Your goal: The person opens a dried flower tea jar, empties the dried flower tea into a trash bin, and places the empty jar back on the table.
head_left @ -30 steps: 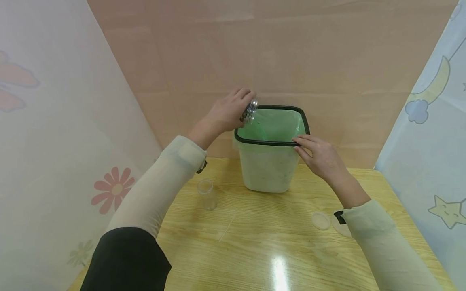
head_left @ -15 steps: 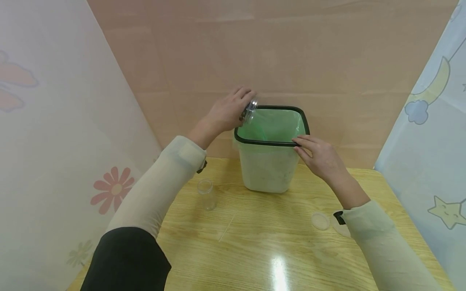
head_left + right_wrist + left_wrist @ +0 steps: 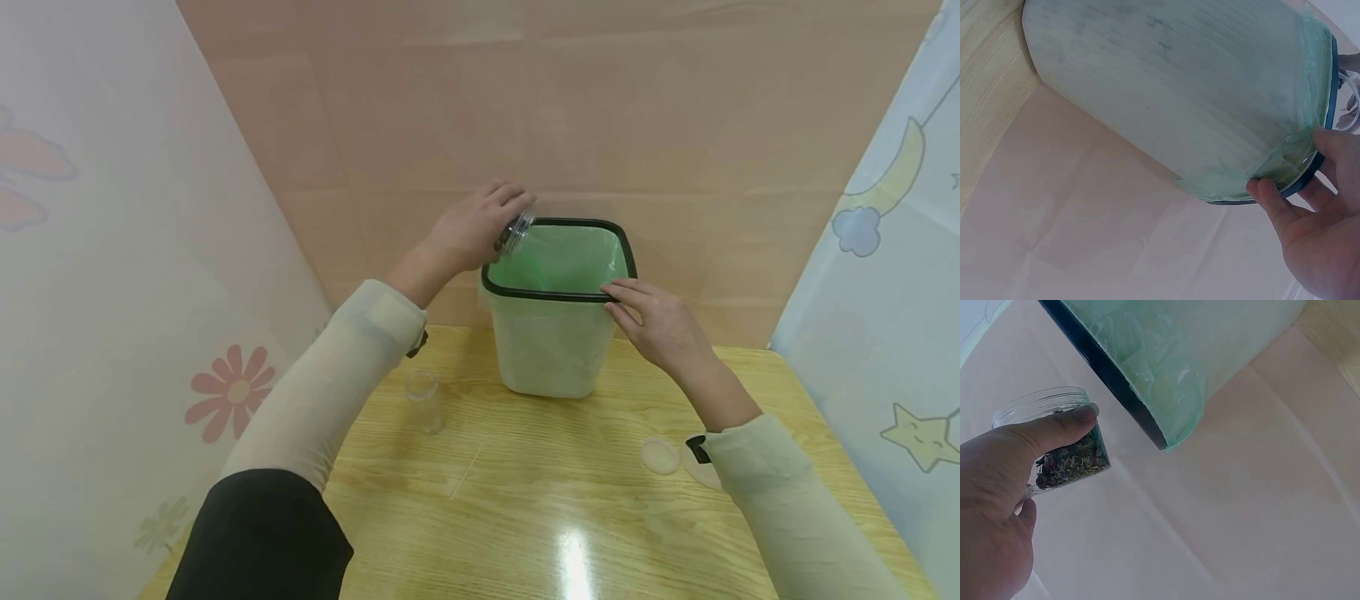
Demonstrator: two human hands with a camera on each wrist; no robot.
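My left hand (image 3: 476, 225) grips a clear plastic jar (image 3: 1097, 453) at the left side of the bin's mouth. Dark dried flakes (image 3: 1069, 465), like loose tea or herbs, lie inside it. The jar is tipped, its open threaded neck (image 3: 517, 229) pointing toward the bin. The pale trash bin (image 3: 555, 350) stands upright on the table with a black rim ring (image 3: 551, 295) and a green liner bag (image 3: 585, 250). My right hand (image 3: 656, 321) pinches the rim at its front right corner, thumb and fingers on either side of the ring and liner.
A second clear jar (image 3: 426, 404), uncapped, stands on the wooden table (image 3: 525, 500) left of the bin. Two round translucent lids lie on the right: one lid (image 3: 660, 456) in full view, the other lid (image 3: 701, 471) partly under my sleeve. A peach backdrop (image 3: 637, 100) rises behind the bin.
The jar in my left hand has shifted very slightly to the right over the bin's edge. My right hand keeps its hold on the rim, and the bin stays in place.
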